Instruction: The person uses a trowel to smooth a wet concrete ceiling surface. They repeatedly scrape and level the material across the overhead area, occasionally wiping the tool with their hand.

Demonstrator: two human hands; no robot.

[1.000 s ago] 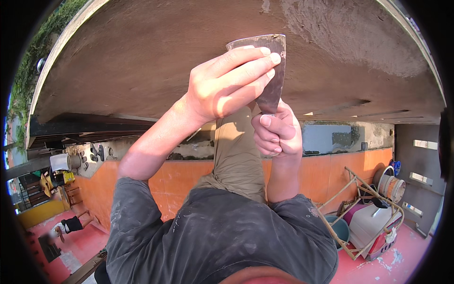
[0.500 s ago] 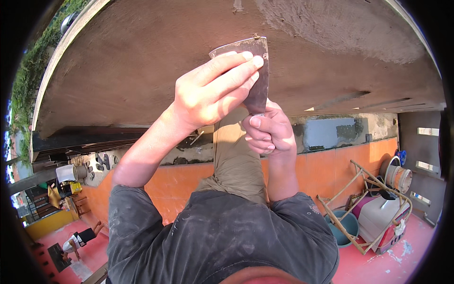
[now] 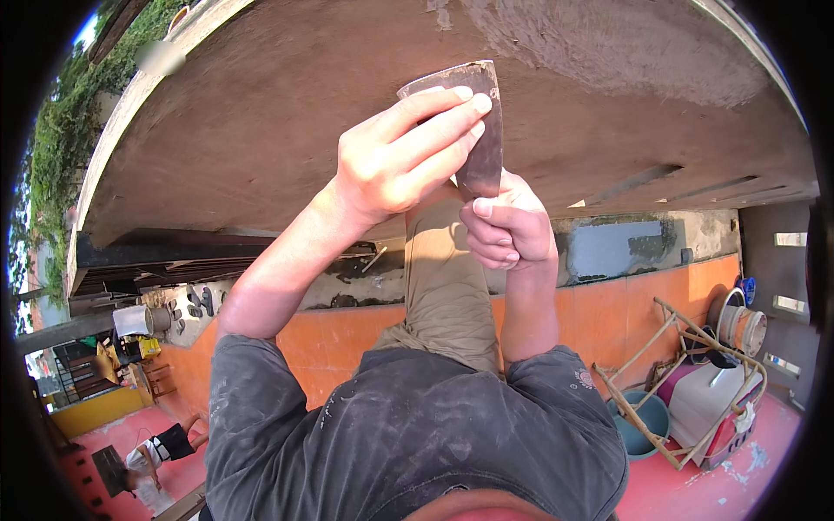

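One scraper [image 3: 489, 143]: your right hand [image 3: 512, 230] grips its narrow end; your left hand [image 3: 400, 161] lies across the blade [image 3: 486, 165] above, likely steadying it, grip unclear.

Readable text — none to report

A teal basin [image 3: 632, 438] stands partly behind a tan frame [image 3: 643, 347] near the pink floor's [image 3: 686, 499] right edge, a person [image 3: 148, 453] near its left.
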